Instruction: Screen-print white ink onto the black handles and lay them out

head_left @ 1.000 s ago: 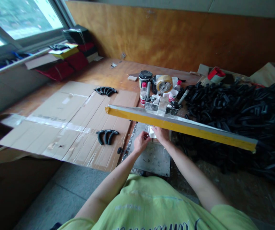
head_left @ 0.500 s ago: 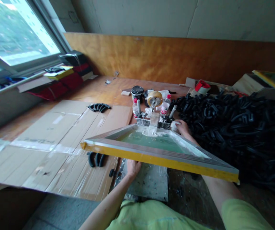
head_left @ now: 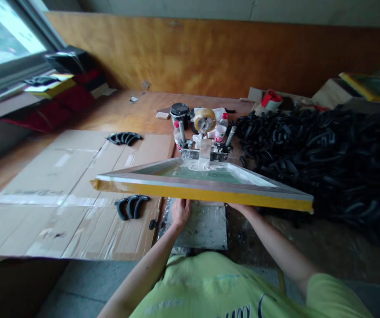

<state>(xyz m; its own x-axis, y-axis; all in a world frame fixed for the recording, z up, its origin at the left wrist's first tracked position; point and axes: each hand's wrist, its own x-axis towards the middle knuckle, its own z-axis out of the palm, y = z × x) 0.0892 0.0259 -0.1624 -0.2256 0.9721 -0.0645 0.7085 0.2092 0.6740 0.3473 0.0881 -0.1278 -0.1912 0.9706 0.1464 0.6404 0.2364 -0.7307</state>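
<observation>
A screen printing frame (head_left: 203, 187), edged with yellow tape, stands tilted up at its near side, held at the back by a hinge clamp (head_left: 191, 153). Below it lies a stained metal plate (head_left: 206, 229). My left hand (head_left: 180, 213) is at the plate's left part, under the frame's near edge, its fingers curled together; their tips and anything in them are hidden. My right hand (head_left: 242, 207) reaches in under the frame from the right. The frame covers its fingers. Several curved black handle-like pieces (head_left: 132, 206) lie on the cardboard to the left.
Flattened cardboard (head_left: 54, 221) covers the table's left side, with more curved black pieces (head_left: 124, 138) farther back. A large heap of black parts (head_left: 315, 150) fills the right. Behind the clamp stand a tape roll (head_left: 205, 120), a dark tub (head_left: 179, 112) and bottles.
My right hand has moved from a white wad beside the clamp toward me and under the frame. My left hand stays by the plate. The camera view has tipped downward.
</observation>
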